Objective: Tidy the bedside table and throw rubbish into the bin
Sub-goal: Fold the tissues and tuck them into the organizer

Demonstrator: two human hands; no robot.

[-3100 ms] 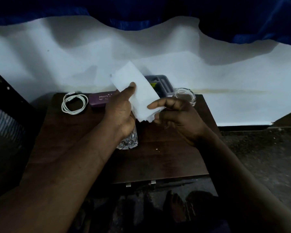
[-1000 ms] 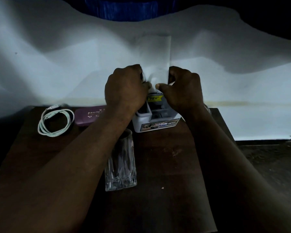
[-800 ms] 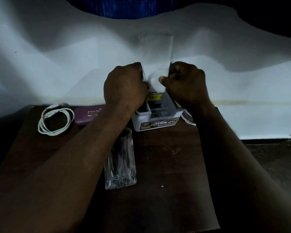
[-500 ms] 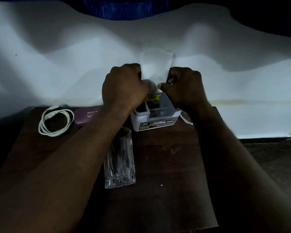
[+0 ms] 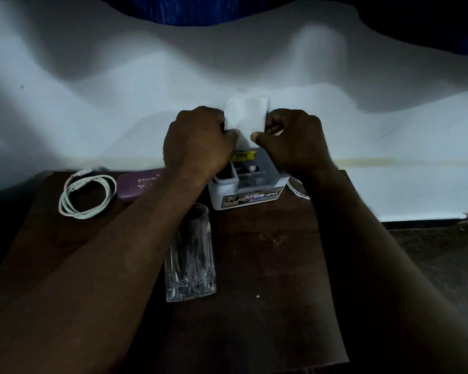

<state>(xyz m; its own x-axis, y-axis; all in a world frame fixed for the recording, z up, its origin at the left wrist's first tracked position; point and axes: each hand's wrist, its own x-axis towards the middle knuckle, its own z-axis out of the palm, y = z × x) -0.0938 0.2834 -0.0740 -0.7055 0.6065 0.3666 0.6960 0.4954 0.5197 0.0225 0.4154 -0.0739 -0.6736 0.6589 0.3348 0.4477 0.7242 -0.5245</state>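
Lower now than a moment ago, the folded paper (image 5: pixel 246 114) sinks toward the grey organiser (image 5: pixel 247 182) at the table's (image 5: pixel 268 265) back. Left hand (image 5: pixel 197 141) and right hand (image 5: pixel 289 141) pinch its edges with curled fingers. An elbow could topple the glass (image 5: pixel 191 255).
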